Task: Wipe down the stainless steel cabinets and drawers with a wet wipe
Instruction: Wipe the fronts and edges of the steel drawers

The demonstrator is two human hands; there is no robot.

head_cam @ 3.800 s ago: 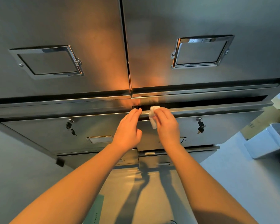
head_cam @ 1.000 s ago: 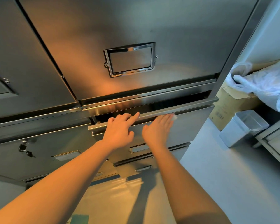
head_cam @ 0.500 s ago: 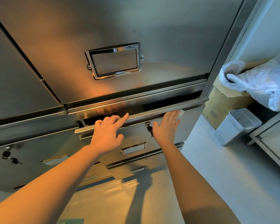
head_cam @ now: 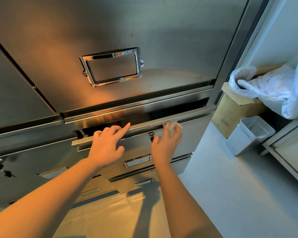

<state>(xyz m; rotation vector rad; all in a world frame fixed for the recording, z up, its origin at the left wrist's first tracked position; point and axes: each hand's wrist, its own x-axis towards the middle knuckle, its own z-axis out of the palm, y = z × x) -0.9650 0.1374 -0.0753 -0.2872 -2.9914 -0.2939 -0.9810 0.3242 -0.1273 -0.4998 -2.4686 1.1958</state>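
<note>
Nearest first, placed from the drawer's top lip.
Left hand: rests on the lip left of centre, forefinger stretched along it, other fingers bent loosely; it grasps nothing and seems to steady the drawer.
Right hand: just right of the left hand, fingers curled round the wipe, pressing it up against the lip.
Wipe: bunched white wad at the lip, right of the keyhole; I judge it light, limp and damp, so it should be kept folded and backed by the fingertips, not held by a corner.
Drawer: pulled out slightly, a dark gap behind its lip; sheet steel, stiff, smooth and likely slick when wet, with a thin edge that may be sharp.
Door: above the lip, with a chrome frame; broad and flat.
Bin: on the floor, right of the drawer.
Hidden: most of the wipe sits under the fingers; the keyhole is half covered; the drawer's inside is black; the left-hand drawers are cut off.
</note>
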